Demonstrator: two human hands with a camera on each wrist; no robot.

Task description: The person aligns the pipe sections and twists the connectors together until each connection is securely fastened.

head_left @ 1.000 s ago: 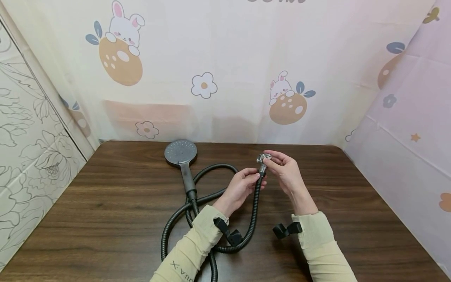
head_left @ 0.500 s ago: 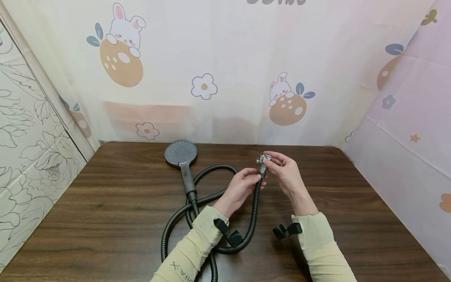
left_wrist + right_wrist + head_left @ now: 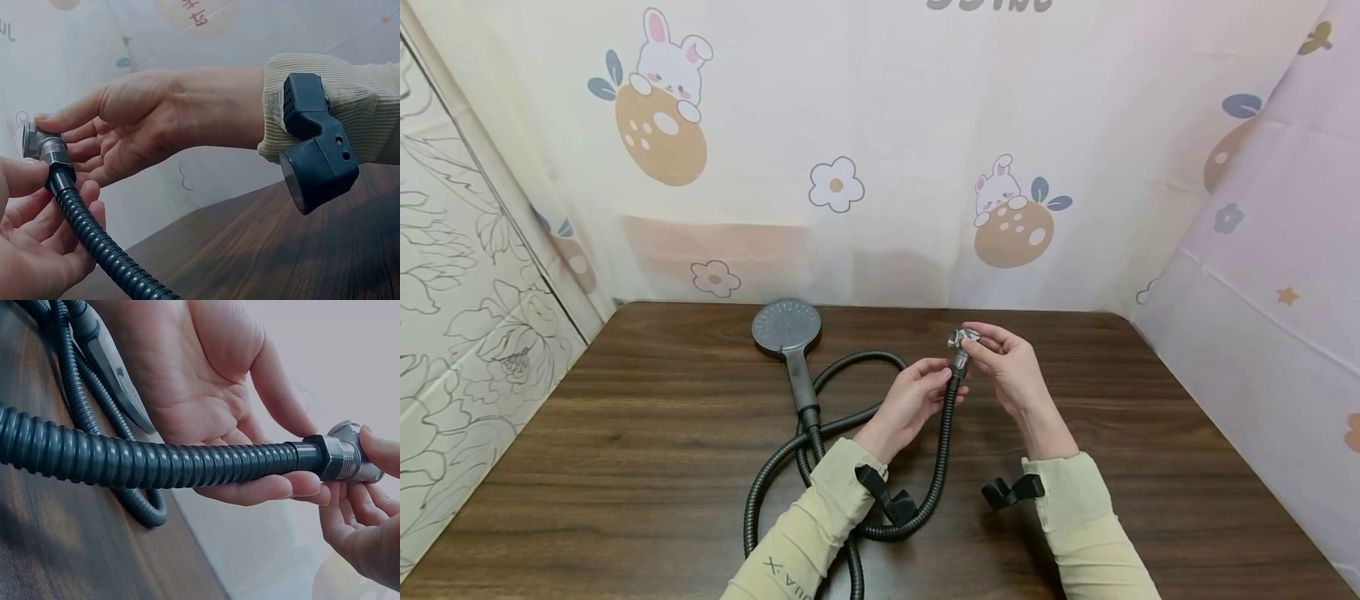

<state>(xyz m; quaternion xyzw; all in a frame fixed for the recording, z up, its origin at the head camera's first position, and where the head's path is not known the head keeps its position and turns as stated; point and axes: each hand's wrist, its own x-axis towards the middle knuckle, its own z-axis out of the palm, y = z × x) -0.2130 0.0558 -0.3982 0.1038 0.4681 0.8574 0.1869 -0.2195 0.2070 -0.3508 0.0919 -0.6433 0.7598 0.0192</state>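
My left hand holds the end of a black ribbed shower hose, its thumb at the dark hex nut and its fingers passing beneath the hose. My right hand pinches a small chrome fitting between thumb and fingers. Nut and fitting are in line, with a band of silver thread showing between them. The hose end is raised over the table's back right part. Joined to the hose, a grey round shower head lies face up near the back edge, left of both hands.
Loops of the hose cross on the dark wooden table, partly under the left sleeve. A patterned curtain hangs directly behind the table's back edge. Black camera mounts stick out from both wrists.
The left thumb has shifted slightly at the nut. The right hand, the chrome fitting and the shower head stay in place; the head view tilts very slightly.
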